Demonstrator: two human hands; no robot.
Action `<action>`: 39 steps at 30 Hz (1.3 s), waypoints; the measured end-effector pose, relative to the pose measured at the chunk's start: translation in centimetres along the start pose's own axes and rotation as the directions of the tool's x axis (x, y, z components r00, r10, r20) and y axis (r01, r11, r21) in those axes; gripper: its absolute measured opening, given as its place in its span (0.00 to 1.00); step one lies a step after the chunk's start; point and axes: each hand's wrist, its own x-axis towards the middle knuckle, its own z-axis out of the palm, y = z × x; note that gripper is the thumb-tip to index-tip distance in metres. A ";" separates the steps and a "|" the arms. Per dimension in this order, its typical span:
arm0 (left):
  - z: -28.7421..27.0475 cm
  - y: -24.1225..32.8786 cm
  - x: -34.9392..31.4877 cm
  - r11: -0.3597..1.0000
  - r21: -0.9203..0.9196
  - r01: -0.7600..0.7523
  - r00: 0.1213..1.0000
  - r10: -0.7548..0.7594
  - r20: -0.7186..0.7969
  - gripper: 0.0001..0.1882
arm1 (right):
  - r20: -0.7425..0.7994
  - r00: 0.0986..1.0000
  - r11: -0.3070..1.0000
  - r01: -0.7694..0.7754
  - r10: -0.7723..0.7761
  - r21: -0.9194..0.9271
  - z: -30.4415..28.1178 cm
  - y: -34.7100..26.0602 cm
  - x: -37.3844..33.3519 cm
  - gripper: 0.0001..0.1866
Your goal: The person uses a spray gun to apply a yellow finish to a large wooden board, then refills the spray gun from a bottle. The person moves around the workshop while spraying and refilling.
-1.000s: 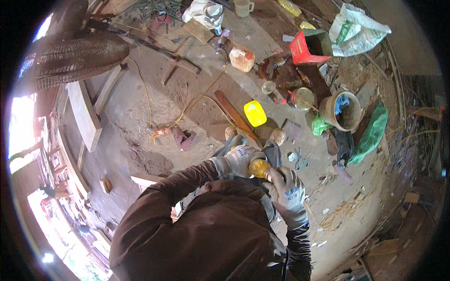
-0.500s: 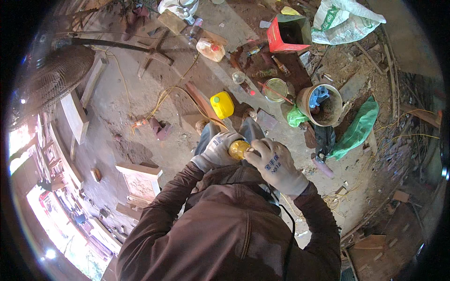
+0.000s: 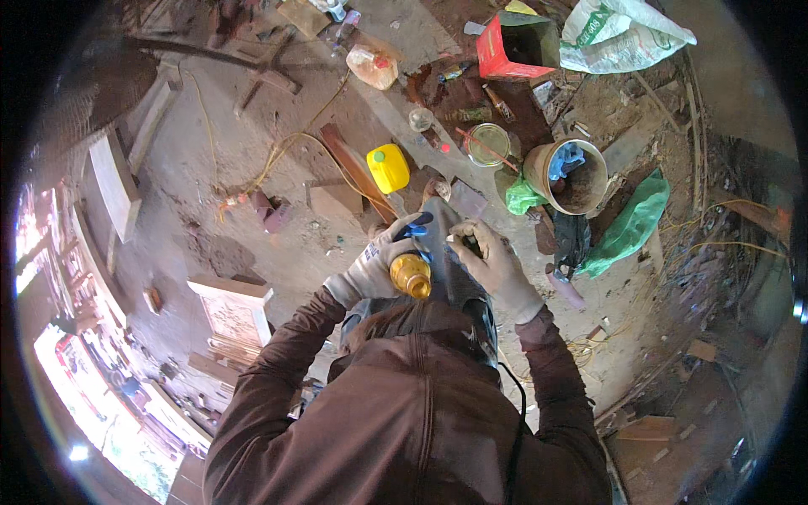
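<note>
A small amber-yellow bottle (image 3: 409, 273) is gripped in my gloved left hand (image 3: 374, 265), tilted so that its neck points toward my body. Something blue (image 3: 414, 225) shows at that hand's fingertips; I cannot tell whether it belongs to the glove. My gloved right hand (image 3: 498, 271) is a little to the right, apart from the bottle, with thumb and fingers pinched together. What lies in that pinch, perhaps a small dark piece, cannot be made out. Both hands are above my lap, over my trousers.
Beyond my knees stands a yellow jug (image 3: 388, 171). To the right are a round tin (image 3: 488, 145), a bucket (image 3: 600, 181) with a blue bag inside, and a green sheet (image 3: 631, 231). A red box (image 3: 497, 55) sits farther off. Wooden pieces (image 3: 231, 295) lie at left, a cable (image 3: 278, 151) beyond.
My right hand has come away from the bottle toward the right. The bottle has tipped, its neck now toward me. Blue has come into sight by my left fingers, and the view has shifted slightly.
</note>
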 end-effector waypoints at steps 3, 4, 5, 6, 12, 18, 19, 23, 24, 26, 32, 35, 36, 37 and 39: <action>1.1 0.7 -1.3 0.997 -0.056 -0.054 0.998 0.052 -0.034 0.34 | 0.097 0.989 0.942 -0.136 0.111 0.307 2.9 4.5 0.3 0.11; 1.6 0.8 -2.0 0.997 -0.062 -0.047 0.999 0.046 -0.028 0.35 | 0.186 0.968 0.897 -0.229 0.169 0.378 3.9 5.8 0.4 0.11; 2.0 0.7 -2.4 0.996 -0.072 -0.046 0.999 0.045 -0.017 0.35 | 0.269 0.937 0.839 -0.324 0.221 0.437 4.7 7.4 0.5 0.10; 2.6 0.5 -2.7 0.996 -0.081 -0.044 0.999 0.044 -0.006 0.35 | 0.354 0.897 0.769 -0.417 0.264 0.484 5.5 9.2 0.5 0.10; 7.5 -3.0 -6.5 0.990 0.002 0.142 0.949 -0.135 -0.285 0.34 | 0.481 0.815 0.730 -0.538 0.323 0.421 9.0 14.5 2.8 0.13; 11.2 -7.2 -3.4 0.923 -0.076 0.378 0.807 -0.369 -0.461 0.30 | 0.523 0.726 0.717 -0.640 0.447 0.275 5.9 20.3 7.7 0.10; 12.0 -8.0 -2.0 0.915 -0.070 0.397 0.786 -0.378 -0.490 0.30 | 0.518 0.699 0.704 -0.670 0.492 0.236 4.4 20.1 9.0 0.11; 15.2 -11.4 5.1 0.865 -0.033 0.501 0.696 -0.425 -0.579 0.28 | 0.531 0.759 0.743 -0.590 0.376 0.317 -2.9 25.0 12.8 0.13; 16.0 -12.1 7.0 0.864 -0.045 0.501 0.679 -0.424 -0.600 0.28 | 0.472 0.755 0.720 -0.624 0.454 0.305 -5.4 27.1 13.4 0.13; 17.5 -13.6 11.7 0.869 -0.063 0.491 0.648 -0.412 -0.641 0.27 | 0.337 0.730 0.673 -0.681 0.594 0.289 -9.7 32.0 14.1 0.15; 21.6 -19.6 21.2 0.840 -0.125 0.528 0.513 -0.433 -0.741 0.27 | -0.237 0.857 0.889 -0.444 0.458 0.110 -23.0 50.3 21.0 0.12; 24.1 -23.6 23.1 0.836 -0.149 0.529 0.461 -0.430 -0.776 0.27 | -0.378 0.904 0.860 -0.346 0.200 -0.374 -28.3 60.1 28.7 0.13; 24.8 -25.1 23.3 0.843 -0.189 0.504 0.461 -0.447 -0.767 0.28 | -0.402 0.916 0.769 -0.267 0.016 -0.580 -29.6 62.9 31.2 0.12; 25.6 -26.2 22.8 0.824 -0.204 0.528 0.453 -0.477 -0.754 0.28 | -0.362 0.929 0.698 -0.307 0.074 -0.647 -29.6 63.9 34.4 0.14; 27.8 -28.6 21.4 0.783 -0.198 0.590 0.436 -0.514 -0.739 0.28 | -0.308 0.946 0.540 -0.314 0.105 -0.781 -30.1 65.9 40.6 0.22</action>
